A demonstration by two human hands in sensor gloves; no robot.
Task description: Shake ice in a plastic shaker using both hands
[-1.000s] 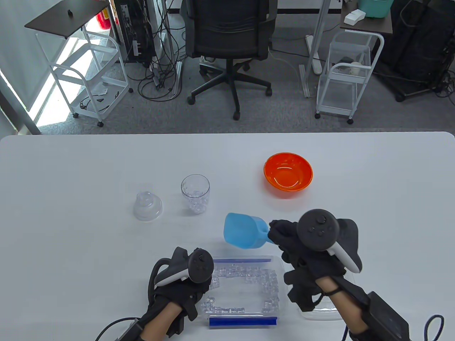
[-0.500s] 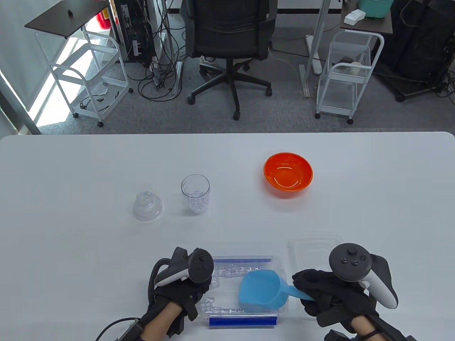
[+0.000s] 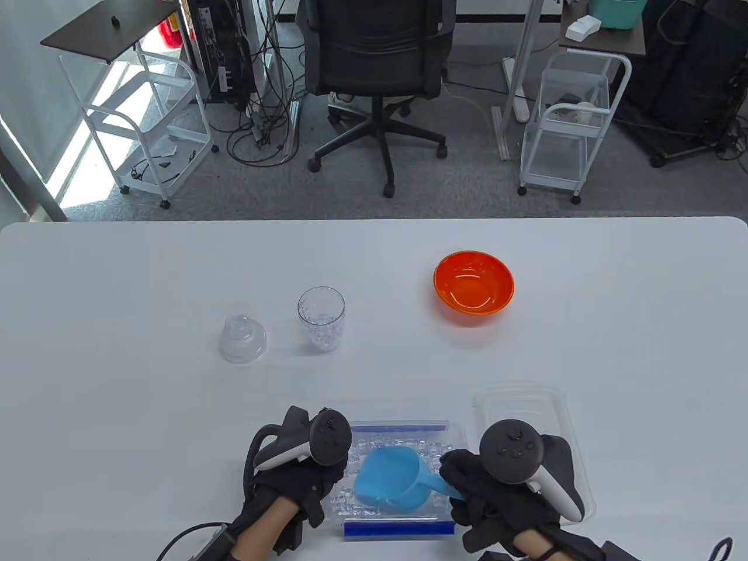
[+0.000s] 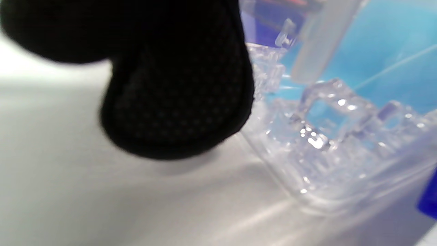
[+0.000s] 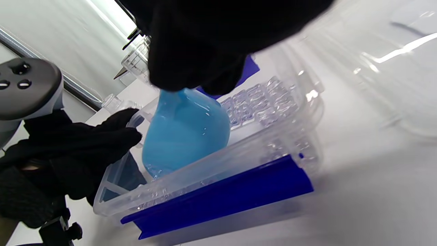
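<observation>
The clear plastic shaker cup [image 3: 321,318] stands upright on the white table with some ice cubes at its bottom. Its clear domed lid [image 3: 243,339] stands apart on its left. My right hand [image 3: 461,479] grips the handle of a blue scoop [image 3: 390,479], whose bowl is down in the clear ice container [image 3: 454,431]. In the right wrist view the scoop [image 5: 184,130] lies mouth-down among the ice cubes [image 5: 259,102]. My left hand [image 3: 321,473] holds the container's left end; its fingers [image 5: 112,133] lie on that rim.
An orange bowl [image 3: 473,282] sits at the far right of the shaker. The container's clear lid [image 3: 526,403] lies flat behind my right hand. A blue clip [image 3: 399,528] runs along the container's near edge, near the table's front edge.
My right hand brought the scoop from above the table back down into the ice container, then pushed it left through the ice. My left hand has stayed at the container.
</observation>
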